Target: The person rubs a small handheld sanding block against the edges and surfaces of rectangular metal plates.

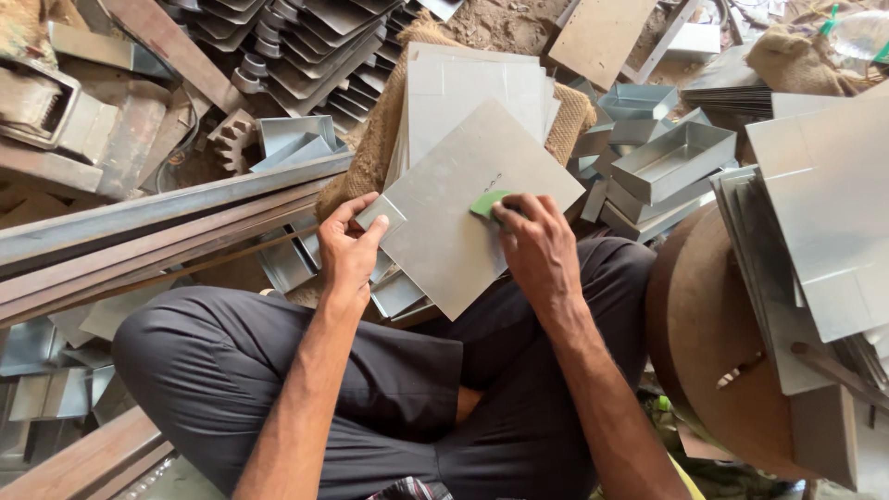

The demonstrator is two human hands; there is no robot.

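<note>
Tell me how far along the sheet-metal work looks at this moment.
Done: folded metal trays lie piled to the right. In hand: the left hand grips a corner of a flat metal sheet, while the right hand presses a small green piece on it. Left: that sheet is unfolded, and a stack of flat sheets lies beyond.

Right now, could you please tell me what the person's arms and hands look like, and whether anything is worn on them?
Both forearms are bare, with no sleeves in view. The left hand and the right hand wear no gloves, and no rings, watch or bracelet can be seen. The trousers are dark grey.
</note>
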